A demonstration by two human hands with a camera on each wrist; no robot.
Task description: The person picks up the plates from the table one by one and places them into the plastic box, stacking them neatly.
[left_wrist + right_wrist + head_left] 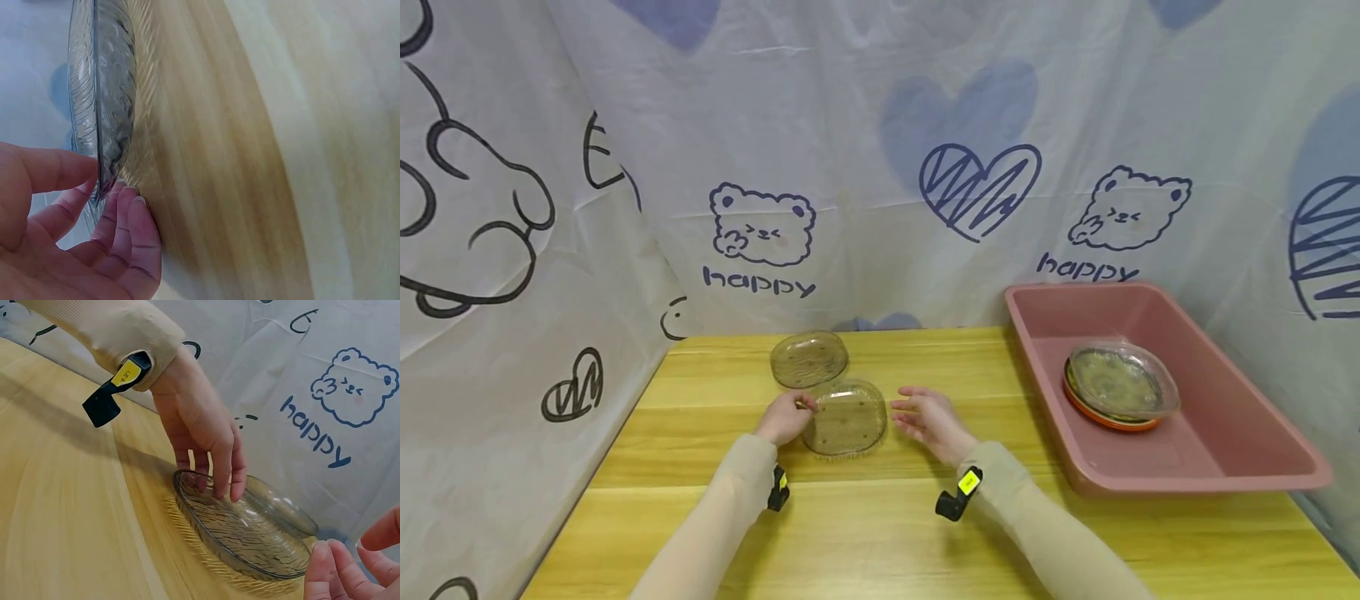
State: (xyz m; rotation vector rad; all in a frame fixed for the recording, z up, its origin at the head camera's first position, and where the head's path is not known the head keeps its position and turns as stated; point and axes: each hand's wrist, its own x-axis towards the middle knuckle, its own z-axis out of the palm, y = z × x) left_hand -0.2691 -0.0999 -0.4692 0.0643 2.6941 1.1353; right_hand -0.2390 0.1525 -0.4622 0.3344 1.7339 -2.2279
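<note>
A clear, brownish-tinted shallow dish (847, 421) with a rippled wall is near the middle of the wooden table. My left hand (785, 419) pinches its left rim, thumb on the inner side and fingers beneath, as the left wrist view shows. Beside the opposite rim is my right hand (934, 425), its fingers loosely bent and holding nothing; in the head view a small gap separates it from the dish. Just behind lies a second clear dish (808, 358) of similar tint. Whether the pinched dish is lifted off the table, I cannot tell.
A pink basin (1206, 462) stands at the right of the wooden table (880, 542). Inside it, a clear dish (1116, 379) sits on top of stacked plates, one with an orange rim (1127, 426). A printed curtain (865, 208) hangs behind and at the sides.
</note>
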